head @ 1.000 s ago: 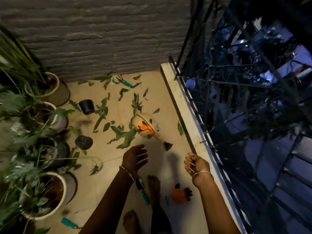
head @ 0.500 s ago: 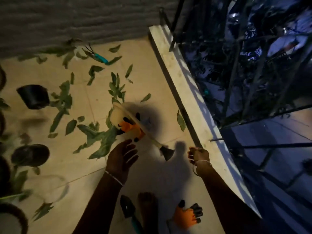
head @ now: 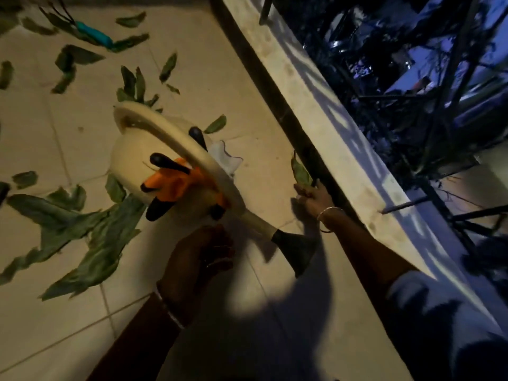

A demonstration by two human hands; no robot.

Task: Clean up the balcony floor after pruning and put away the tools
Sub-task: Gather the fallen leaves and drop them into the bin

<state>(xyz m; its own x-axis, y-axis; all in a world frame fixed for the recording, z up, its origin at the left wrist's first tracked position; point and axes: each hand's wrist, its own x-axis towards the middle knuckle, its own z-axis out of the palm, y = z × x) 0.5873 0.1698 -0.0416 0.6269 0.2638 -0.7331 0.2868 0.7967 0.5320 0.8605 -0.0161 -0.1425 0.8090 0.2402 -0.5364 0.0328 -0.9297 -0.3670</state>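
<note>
A cream watering can (head: 132, 160) lies on its side on the tiled floor, its black rose (head: 294, 243) pointing toward me. An orange and black glove (head: 176, 182) is draped over it. Cut green leaves (head: 90, 243) are strewn over the tiles to the left. One leaf (head: 301, 170) lies against the ledge's dark base. My right hand (head: 313, 199) reaches it, with the fingers curled round its lower end. Just below the can hovers my left hand (head: 198, 259), loosely curled and holding nothing.
A hand rake with a teal handle (head: 93, 34) lies among leaves at the far left. The pale stone ledge (head: 330, 119) runs diagonally on the right, with a black metal railing (head: 453, 78) beyond it. A bit of clear plastic (head: 225, 158) sits behind the can.
I have bent closer to the floor. My right hand moved forward along the ledge to the leaf lying there. My left hand stays just below the watering can.
</note>
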